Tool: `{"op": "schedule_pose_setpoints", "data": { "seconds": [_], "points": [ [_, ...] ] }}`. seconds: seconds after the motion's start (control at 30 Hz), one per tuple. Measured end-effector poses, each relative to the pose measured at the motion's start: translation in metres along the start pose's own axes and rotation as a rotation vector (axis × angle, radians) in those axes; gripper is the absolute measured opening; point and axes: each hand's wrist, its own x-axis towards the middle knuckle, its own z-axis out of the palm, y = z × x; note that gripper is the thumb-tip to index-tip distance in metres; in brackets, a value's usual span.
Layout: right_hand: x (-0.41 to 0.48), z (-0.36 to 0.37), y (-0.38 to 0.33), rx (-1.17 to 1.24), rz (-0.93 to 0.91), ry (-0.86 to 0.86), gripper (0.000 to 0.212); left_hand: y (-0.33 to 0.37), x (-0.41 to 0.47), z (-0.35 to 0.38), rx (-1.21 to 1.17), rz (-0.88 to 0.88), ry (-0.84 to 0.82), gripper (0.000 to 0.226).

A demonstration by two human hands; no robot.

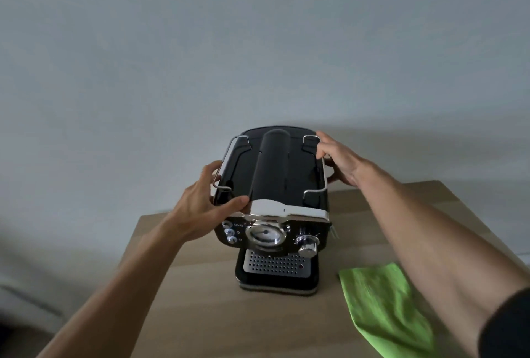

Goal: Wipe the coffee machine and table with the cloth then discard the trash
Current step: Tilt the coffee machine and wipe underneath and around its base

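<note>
A black and chrome coffee machine point(275, 185) stands on a light wooden table point(200, 300) against a pale wall. My left hand point(200, 205) grips its upper left front corner, thumb on top and fingers down the side. My right hand point(341, 160) holds the upper right side near the back, fingers curled over the wire rail. A green cloth point(387, 306) lies flat on the table to the right of the machine, partly under my right forearm. No trash is in view.
The table's left edge point(137, 243) drops off to a dim floor area. The wall point(258, 56) stands directly behind the machine. Bare tabletop lies in front of and left of the machine.
</note>
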Motion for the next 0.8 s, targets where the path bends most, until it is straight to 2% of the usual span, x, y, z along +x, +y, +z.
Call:
{"op": "schedule_pose_setpoints", "data": {
  "seconds": [0.2, 0.33, 0.5, 0.63, 0.8],
  "points": [
    [0.036, -0.008, -0.003, 0.026, -0.001, -0.128, 0.09, 0.013, -0.006, 0.021, -0.063, 0.016, 0.107, 0.089],
    [0.043, -0.009, 0.0, 0.076, -0.047, -0.156, 0.076, 0.022, -0.003, 0.027, -0.109, 0.035, 0.102, 0.084],
    [-0.002, 0.009, 0.013, 0.125, -0.174, 0.09, 0.063, 0.01, -0.001, 0.016, -0.205, 0.044, -0.04, 0.103],
    [-0.054, 0.029, 0.031, 0.155, -0.184, 0.066, 0.056, -0.006, 0.004, 0.011, -0.338, 0.038, -0.082, 0.103],
    [-0.054, 0.031, 0.024, 0.296, -0.172, 0.183, 0.053, -0.004, 0.008, 0.019, -0.424, 0.087, -0.106, 0.089]
  ]
}}
